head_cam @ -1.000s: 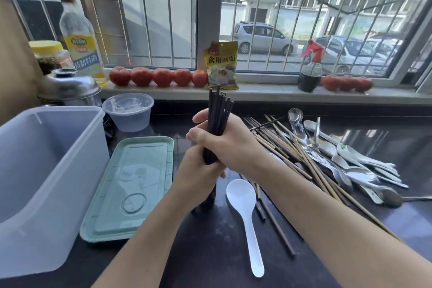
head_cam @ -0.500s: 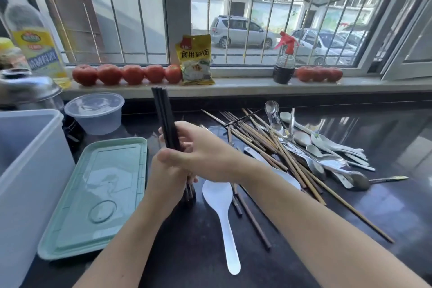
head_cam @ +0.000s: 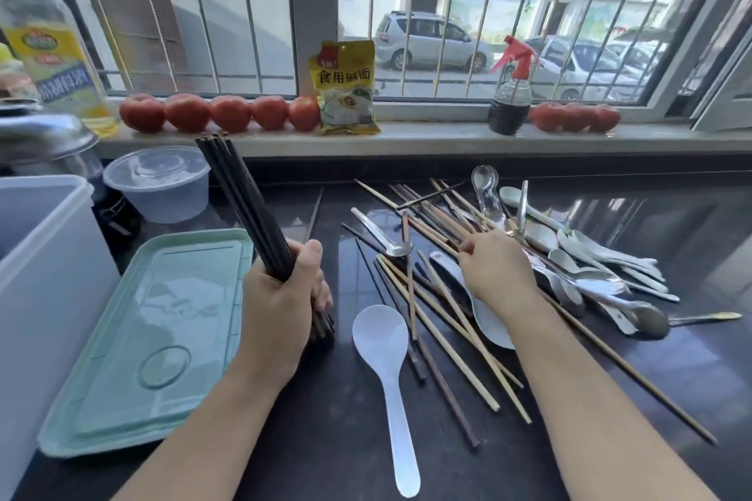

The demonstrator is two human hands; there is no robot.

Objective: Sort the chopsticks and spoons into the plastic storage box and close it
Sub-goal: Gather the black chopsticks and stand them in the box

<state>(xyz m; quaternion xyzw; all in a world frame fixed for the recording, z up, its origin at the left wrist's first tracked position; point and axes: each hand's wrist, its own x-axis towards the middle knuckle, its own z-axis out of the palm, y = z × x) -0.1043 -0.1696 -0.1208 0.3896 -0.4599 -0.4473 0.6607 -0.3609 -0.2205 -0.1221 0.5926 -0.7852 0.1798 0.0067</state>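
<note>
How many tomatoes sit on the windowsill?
8: five tomatoes in a row left of the yellow packet, three right of the spray bottle. More may be hidden.

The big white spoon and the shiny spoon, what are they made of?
The big white spoon looks like plastic: milky, matte, slightly see-through. The shiny spoon looks like polished metal, probably steel, because it mirrors the window light.
</note>
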